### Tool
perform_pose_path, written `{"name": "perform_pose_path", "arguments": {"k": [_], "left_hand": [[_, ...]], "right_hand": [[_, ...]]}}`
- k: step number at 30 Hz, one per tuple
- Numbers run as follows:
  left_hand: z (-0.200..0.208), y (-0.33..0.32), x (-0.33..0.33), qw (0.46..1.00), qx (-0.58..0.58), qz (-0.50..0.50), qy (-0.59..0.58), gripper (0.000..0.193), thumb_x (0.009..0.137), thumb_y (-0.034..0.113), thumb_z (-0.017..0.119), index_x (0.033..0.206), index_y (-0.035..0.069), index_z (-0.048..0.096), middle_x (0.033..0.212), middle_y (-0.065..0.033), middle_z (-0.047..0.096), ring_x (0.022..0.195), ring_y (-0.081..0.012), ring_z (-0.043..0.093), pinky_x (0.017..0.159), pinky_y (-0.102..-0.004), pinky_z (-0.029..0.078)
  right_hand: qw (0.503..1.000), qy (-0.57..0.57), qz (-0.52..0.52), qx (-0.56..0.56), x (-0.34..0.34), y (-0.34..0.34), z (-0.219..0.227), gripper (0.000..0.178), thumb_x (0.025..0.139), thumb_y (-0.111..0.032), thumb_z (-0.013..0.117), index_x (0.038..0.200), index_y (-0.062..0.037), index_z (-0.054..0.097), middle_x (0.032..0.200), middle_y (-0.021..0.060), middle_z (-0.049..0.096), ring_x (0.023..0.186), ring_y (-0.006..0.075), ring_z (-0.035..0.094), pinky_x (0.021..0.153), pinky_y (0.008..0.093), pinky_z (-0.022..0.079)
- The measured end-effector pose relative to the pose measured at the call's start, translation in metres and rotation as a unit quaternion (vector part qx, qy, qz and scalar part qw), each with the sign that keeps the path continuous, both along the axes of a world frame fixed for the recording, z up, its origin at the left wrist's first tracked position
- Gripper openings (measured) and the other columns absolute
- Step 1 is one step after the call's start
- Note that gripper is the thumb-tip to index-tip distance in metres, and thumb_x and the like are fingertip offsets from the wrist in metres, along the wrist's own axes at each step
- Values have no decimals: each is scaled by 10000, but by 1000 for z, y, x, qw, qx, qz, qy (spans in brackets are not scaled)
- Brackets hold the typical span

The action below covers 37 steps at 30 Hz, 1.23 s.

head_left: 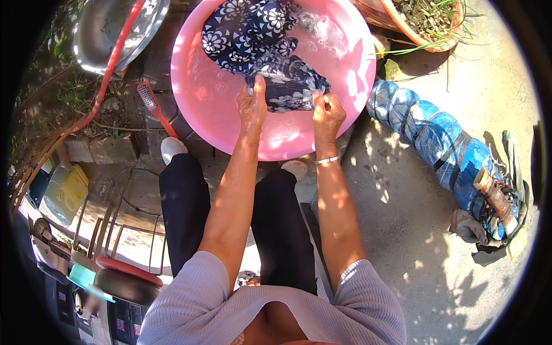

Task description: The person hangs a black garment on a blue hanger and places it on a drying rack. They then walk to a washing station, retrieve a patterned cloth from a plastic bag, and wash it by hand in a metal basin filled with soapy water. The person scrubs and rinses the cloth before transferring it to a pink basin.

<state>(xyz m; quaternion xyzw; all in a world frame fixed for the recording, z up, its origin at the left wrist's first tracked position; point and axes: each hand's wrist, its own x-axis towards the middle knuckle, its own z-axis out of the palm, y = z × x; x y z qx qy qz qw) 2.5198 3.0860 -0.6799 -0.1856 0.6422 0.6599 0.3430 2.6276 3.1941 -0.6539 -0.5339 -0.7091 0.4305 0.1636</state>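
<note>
Both of my hands are over a large pink basin (195,115) holding water. A wet dark navy cloth with white flower prints (287,86) is stretched between them. My left hand (253,106) is closed on its left edge, thumb on top. Its right edge is pinched in my right hand (328,112), with a bracelet on that wrist. The rest of the patterned fabric (247,31) lies bunched in the water farther back, and whether it is one piece with the held part I cannot tell.
Left of the basin lie a red-handled brush (150,100), a red hose (112,63) and a metal basin (86,40). A potted plant (428,40) stands at the back right. A blue wrapped roll (428,129) lies on the concrete to the right. Metal racks (123,230) stand at the lower left.
</note>
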Motion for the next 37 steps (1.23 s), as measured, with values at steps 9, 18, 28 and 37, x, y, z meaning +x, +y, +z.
{"name": "perform_pose_path", "arguments": {"k": [9, 18, 28, 37], "left_hand": [[-26, -37, 2, 995, 30, 33, -94, 180, 800, -79, 482, 903, -8, 612, 900, -88, 633, 757, -174, 618, 691, -316, 528], [-19, -8, 25, 953, 67, 27, -295, 503, 873, 429, 539, 1225, 80, 456, 1135, -115, 542, 984, -288, 571, 835, -507, 502], [-3, 0, 18, 837, 377, 173, -358, 581, 873, 534, 527, 1206, 58, 505, 1111, -111, 595, 963, -239, 605, 844, -395, 509], [-4, 3, 10, 982, 71, 3, -175, 652, 908, 499, 488, 1358, 41, 379, 1277, -109, 498, 1112, -230, 525, 942, -345, 443]], "right_hand": [[938, -258, 171, 158, 42, 12, -5, 477, 636, -298, 797, 890, 54, 602, 837, 203, 594, 907, 362, 560, 804, 429, 455], [884, -328, 325, 76, -14, 25, -101, 438, 660, -188, 729, 1065, -76, 605, 1098, 149, 611, 1028, 366, 566, 806, 449, 479], [950, 10, 310, 42, -41, -75, 61, 279, 624, -149, 743, 796, -39, 552, 755, 147, 603, 685, 352, 597, 606, 410, 486], [989, -24, 17, -142, -33, 14, -26, 219, 842, -205, 610, 927, -4, 623, 1047, 204, 625, 891, 305, 641, 773, 392, 520]]}}
